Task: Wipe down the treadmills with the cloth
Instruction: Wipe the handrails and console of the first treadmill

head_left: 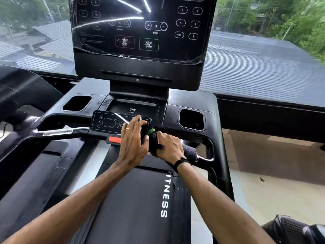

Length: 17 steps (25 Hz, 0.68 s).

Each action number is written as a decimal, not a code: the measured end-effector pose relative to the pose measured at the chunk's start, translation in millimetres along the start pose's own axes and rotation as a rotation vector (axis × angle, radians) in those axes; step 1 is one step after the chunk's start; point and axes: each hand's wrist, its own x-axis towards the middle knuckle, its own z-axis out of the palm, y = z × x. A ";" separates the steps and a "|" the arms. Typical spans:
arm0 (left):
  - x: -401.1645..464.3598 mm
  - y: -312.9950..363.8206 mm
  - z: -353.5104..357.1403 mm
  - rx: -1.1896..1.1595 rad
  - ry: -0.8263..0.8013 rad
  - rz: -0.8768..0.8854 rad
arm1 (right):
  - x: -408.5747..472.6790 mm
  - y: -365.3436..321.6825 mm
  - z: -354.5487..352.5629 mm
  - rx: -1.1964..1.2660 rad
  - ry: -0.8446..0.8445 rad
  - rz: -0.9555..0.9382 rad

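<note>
Forearms reaching over treadmill point(133, 199) belt. Right hand point(168, 147) curled round dark cloth point(153, 138) at handlebar's right end, near small control panel point(112, 123); likely bunching for wiping. Left hand point(133, 138) fingers straight, resting on panel's right edge, probably steadying. Cloth tail point(190, 153) draped over bar.

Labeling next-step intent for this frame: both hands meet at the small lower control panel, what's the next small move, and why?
Probably slide the dark cloth with the green patch, gripped by the right hand, leftward across the small black lower control panel. The left hand lies on the panel's right end beside the cloth, and the panel's left part is uncovered.
</note>
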 end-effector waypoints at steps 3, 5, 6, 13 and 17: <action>0.1 -1.5 -1.6 -0.063 0.005 0.026 | -12.9 1.5 11.5 -0.060 0.056 -0.058; 4.6 -4.6 -4.9 -0.111 0.015 0.033 | -24.5 9.9 13.8 -0.091 0.051 -0.117; 7.0 -6.8 -7.3 -0.129 0.018 0.034 | -32.5 16.4 12.4 -0.102 0.038 -0.154; 21.1 -29.1 -22.4 -0.192 0.059 0.007 | -64.1 11.6 9.2 0.015 0.095 0.246; 20.8 -33.8 -20.9 -0.198 0.047 0.009 | -62.3 -25.8 29.5 0.214 0.126 0.878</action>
